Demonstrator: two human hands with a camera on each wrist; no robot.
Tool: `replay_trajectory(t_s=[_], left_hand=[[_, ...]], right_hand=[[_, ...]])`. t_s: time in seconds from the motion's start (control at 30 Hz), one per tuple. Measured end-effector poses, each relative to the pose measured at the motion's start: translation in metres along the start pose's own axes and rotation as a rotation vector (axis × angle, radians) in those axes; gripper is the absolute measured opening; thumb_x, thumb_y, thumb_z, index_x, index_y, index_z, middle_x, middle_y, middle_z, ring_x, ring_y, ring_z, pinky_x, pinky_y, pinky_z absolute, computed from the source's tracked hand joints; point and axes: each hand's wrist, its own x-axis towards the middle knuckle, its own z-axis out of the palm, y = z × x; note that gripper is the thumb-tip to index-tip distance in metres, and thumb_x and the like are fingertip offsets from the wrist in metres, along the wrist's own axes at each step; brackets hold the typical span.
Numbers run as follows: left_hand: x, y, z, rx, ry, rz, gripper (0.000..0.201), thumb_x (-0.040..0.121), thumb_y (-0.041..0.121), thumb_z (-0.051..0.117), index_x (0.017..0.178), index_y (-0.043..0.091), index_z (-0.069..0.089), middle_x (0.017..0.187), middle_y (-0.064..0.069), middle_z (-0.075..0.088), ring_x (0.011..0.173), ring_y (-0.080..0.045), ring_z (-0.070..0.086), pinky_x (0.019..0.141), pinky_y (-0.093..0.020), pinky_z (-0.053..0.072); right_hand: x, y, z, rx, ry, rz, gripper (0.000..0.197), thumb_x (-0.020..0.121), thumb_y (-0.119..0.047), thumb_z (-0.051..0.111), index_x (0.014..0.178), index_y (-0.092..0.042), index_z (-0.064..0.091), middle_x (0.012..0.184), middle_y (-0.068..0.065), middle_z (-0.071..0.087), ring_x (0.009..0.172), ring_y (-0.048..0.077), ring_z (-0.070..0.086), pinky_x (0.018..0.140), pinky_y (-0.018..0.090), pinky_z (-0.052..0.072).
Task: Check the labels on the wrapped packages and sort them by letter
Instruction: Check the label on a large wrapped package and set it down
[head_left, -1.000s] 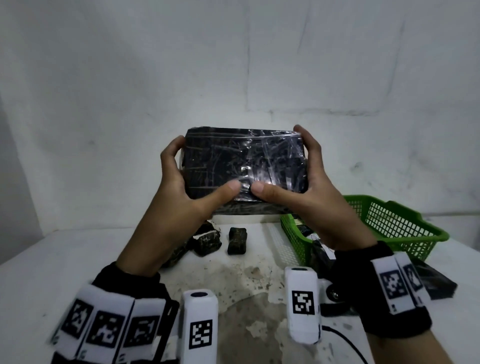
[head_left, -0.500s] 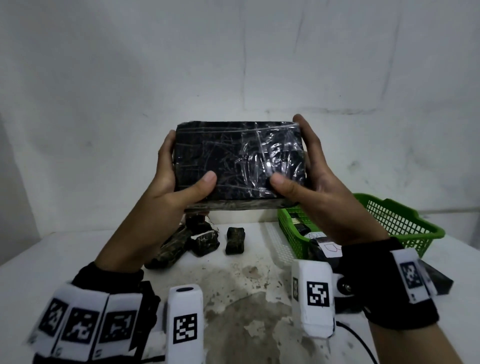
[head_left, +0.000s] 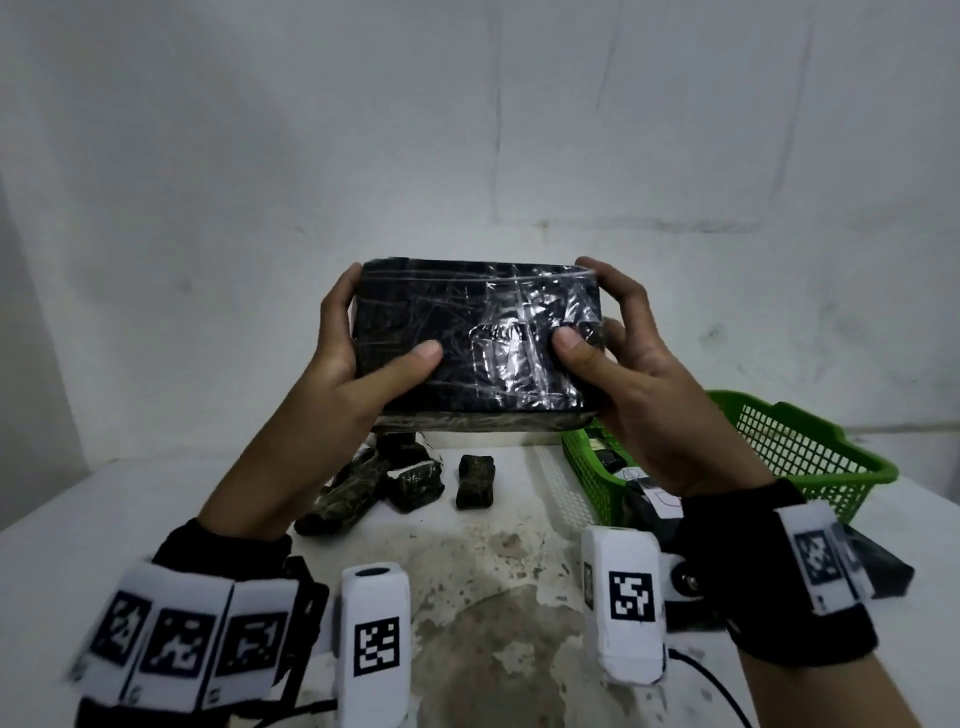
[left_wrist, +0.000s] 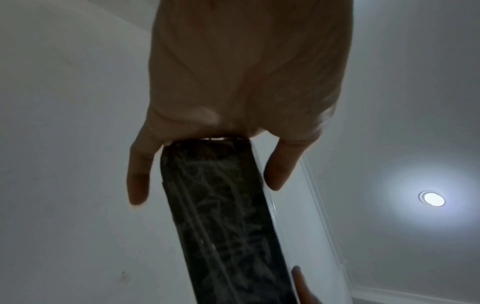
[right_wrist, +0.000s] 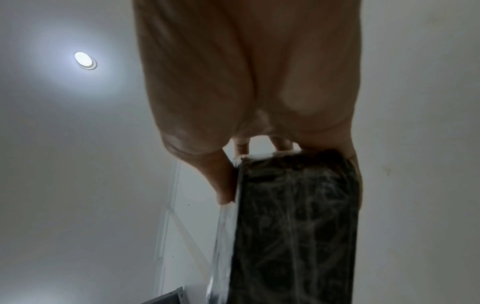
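Large package (head_left: 475, 338) held above table (head_left: 78, 525) between both hands, small packages (head_left: 415, 480) beneath, basket (head_left: 810, 457) to the right

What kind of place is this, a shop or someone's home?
Probably a bare back room used for sorting, not a shop: plain white walls, a stained white table, a green basket and small wrapped packages.
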Motion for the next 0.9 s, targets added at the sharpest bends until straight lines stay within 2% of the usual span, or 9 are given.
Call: replay_trajectory(t_s=[0.07,0.17,0.27,0.33,0.43,0.67,0.73,0.83,0.9], left_hand=[[-0.001,0.000,0.002,0.079,0.051,0.026,0.088,0.066,0.033,0.072,0.141,0.039,0.025,0.109,0.011,0.069,0.097,-0.002,0.069,0.088,-0.024,0.055],[-0.002,-0.001,0.004,0.131,0.087,0.035,0.088,0.059,0.032,0.077,0.131,0.042,0.027,0.095,0.014,0.072,0.087,0.002,0.070,0.077,-0.017,0.056],[-0.002,-0.004,0.007,0.157,0.137,0.038,0.086,0.055,0.040,0.079,0.124,0.042,0.027,0.107,0.010,0.068,0.093,0.002,0.068,0.084,-0.023,0.055],[-0.003,-0.005,0.008,0.151,0.196,0.041,0.086,0.053,0.044,0.080,0.122,0.041,0.029,0.105,0.010,0.068,0.092,0.001,0.068,0.087,-0.028,0.054],[-0.004,-0.002,0.010,0.195,0.231,0.051,0.084,0.053,0.043,0.080,0.121,0.037,0.032,0.095,0.012,0.067,0.083,0.008,0.067,0.077,-0.018,0.053],[-0.003,0.000,0.013,0.186,0.305,0.049,0.071,0.063,0.043,0.078,0.116,0.027,0.034,0.091,0.015,0.061,0.071,0.019,0.061,0.064,-0.012,0.052],[-0.003,-0.001,0.015,0.185,0.301,0.045,0.071,0.064,0.045,0.076,0.116,0.026,0.032,0.094,0.014,0.062,0.073,0.018,0.062,0.065,-0.011,0.051],[-0.003,-0.002,0.017,0.165,0.321,0.037,0.073,0.061,0.053,0.071,0.114,0.025,0.030,0.098,0.009,0.066,0.079,0.007,0.067,0.073,-0.020,0.054],[-0.003,-0.002,0.017,0.163,0.337,0.050,0.070,0.062,0.053,0.070,0.113,0.025,0.030,0.096,0.009,0.066,0.078,0.006,0.067,0.076,-0.024,0.054]], right_hand=[[-0.001,0.000,0.003,-0.040,0.000,0.003,0.070,0.076,-0.032,0.069,0.136,-0.046,0.037,0.130,0.006,0.057,0.103,0.020,0.070,0.092,0.040,0.056],[-0.004,-0.001,0.007,-0.167,-0.001,-0.020,0.085,0.069,-0.031,0.080,0.137,-0.048,0.031,0.126,-0.005,0.059,0.103,0.011,0.070,0.088,0.031,0.058],[-0.004,0.004,0.014,-0.264,0.020,-0.051,0.087,0.072,-0.028,0.086,0.135,-0.050,0.029,0.134,-0.008,0.055,0.112,0.011,0.066,0.098,0.039,0.054],[-0.003,0.007,0.018,-0.265,0.029,-0.052,0.085,0.071,-0.032,0.087,0.133,-0.052,0.031,0.138,-0.005,0.053,0.118,0.016,0.062,0.101,0.044,0.051],[-0.002,0.010,0.023,-0.267,0.084,-0.052,0.081,0.067,-0.044,0.087,0.129,-0.052,0.036,0.135,-0.006,0.056,0.121,0.016,0.060,0.103,0.043,0.049],[-0.002,0.010,0.028,-0.190,0.111,-0.063,0.065,0.074,-0.030,0.083,0.125,-0.035,0.043,0.116,0.000,0.069,0.104,0.015,0.070,0.094,0.043,0.056],[-0.002,0.012,0.028,-0.194,0.136,-0.070,0.062,0.075,-0.033,0.083,0.123,-0.037,0.045,0.116,0.000,0.069,0.104,0.017,0.070,0.093,0.045,0.056],[-0.001,0.012,0.029,-0.225,0.147,-0.081,0.058,0.073,-0.043,0.082,0.120,-0.042,0.047,0.121,0.002,0.066,0.110,0.020,0.067,0.094,0.047,0.055],[0.000,0.013,0.029,-0.180,0.145,-0.077,0.049,0.081,-0.037,0.077,0.120,-0.037,0.048,0.114,0.003,0.069,0.103,0.019,0.069,0.091,0.047,0.057]])
